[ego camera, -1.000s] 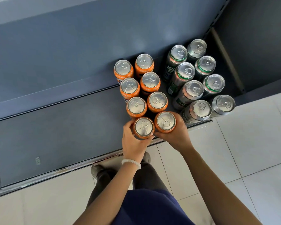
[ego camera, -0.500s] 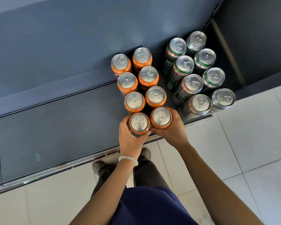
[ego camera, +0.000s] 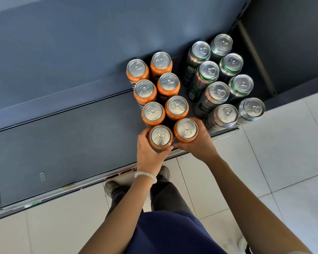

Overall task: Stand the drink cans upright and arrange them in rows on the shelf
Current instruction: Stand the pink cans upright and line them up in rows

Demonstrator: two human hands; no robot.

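Note:
Several orange cans stand upright in two rows on the dark grey shelf (ego camera: pixel 62 143). My left hand (ego camera: pixel 149 154) grips the front-left orange can (ego camera: pixel 160 136). The front-right orange can (ego camera: pixel 186 130) is held by my right hand (ego camera: pixel 196 143). Both cans stand at the shelf's front edge, close together. To the right, several tall silver and green cans (ego camera: pixel 218 92) stand upright in two more rows, reaching back to the shelf's rear wall.
The shelf's metal front rail (ego camera: pixel 66 187) runs along the near edge. A dark side panel (ego camera: pixel 283 43) closes the shelf on the right. White floor tiles (ego camera: pixel 283 153) lie below, with my shoes and legs (ego camera: pixel 162 191) under the shelf edge.
Both hands stay on the two front orange cans. The view has shifted a little; the cans sit slightly higher in frame than a second ago.

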